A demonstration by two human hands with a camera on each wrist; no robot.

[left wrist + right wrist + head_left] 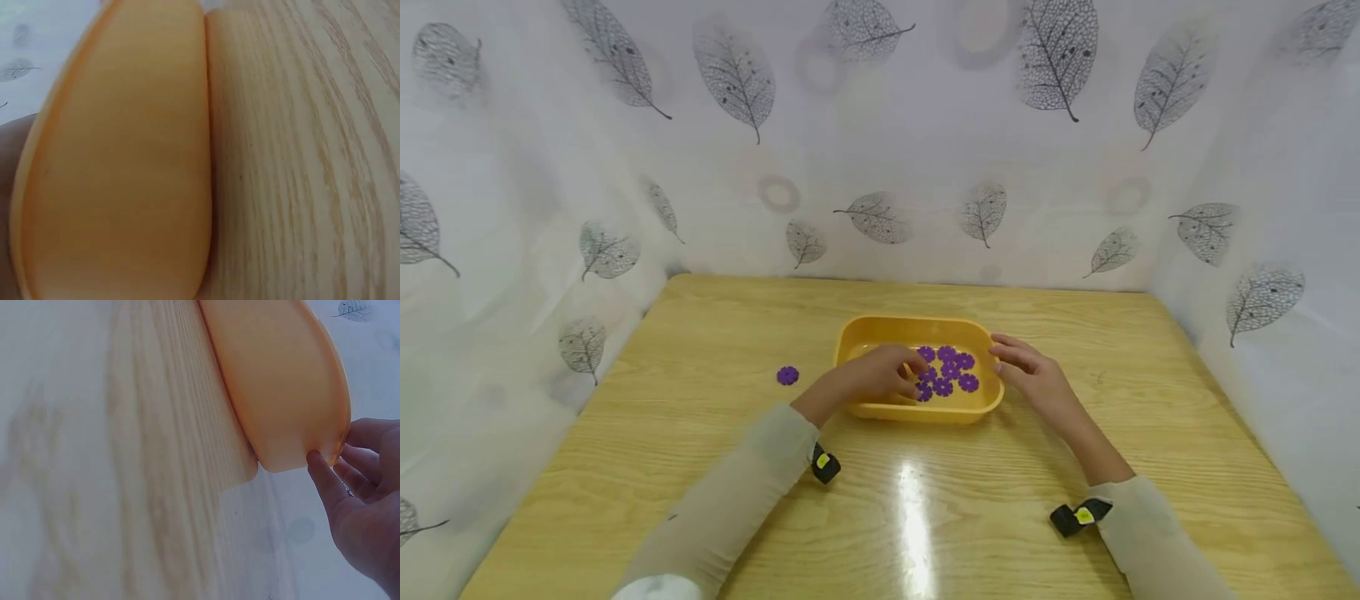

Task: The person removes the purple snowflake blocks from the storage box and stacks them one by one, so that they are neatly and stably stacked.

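Several purple notched plastic discs (947, 373) lie inside a yellow plastic bin (917, 413). My left hand (880, 372) reaches over the bin's left part, its bent fingers and thumb apart just above the discs on the near left. In the left wrist view, the bin's outer wall (125, 150) hides most of that hand. At the bin's right end, my right hand (1037, 383) holds the rim. The right wrist view shows its thumb on the outside wall and the other fingers at the rim (347, 406). One purple disc (787, 376) lies on the table, left of the bin.
The wood-grain table (700, 333) runs back to a pale curtain (880, 158) printed with grey leaves, which also hangs on both sides. Dark straps with small devices (826, 463) sit on both wrists. Light glares on the tabletop in front of the bin.
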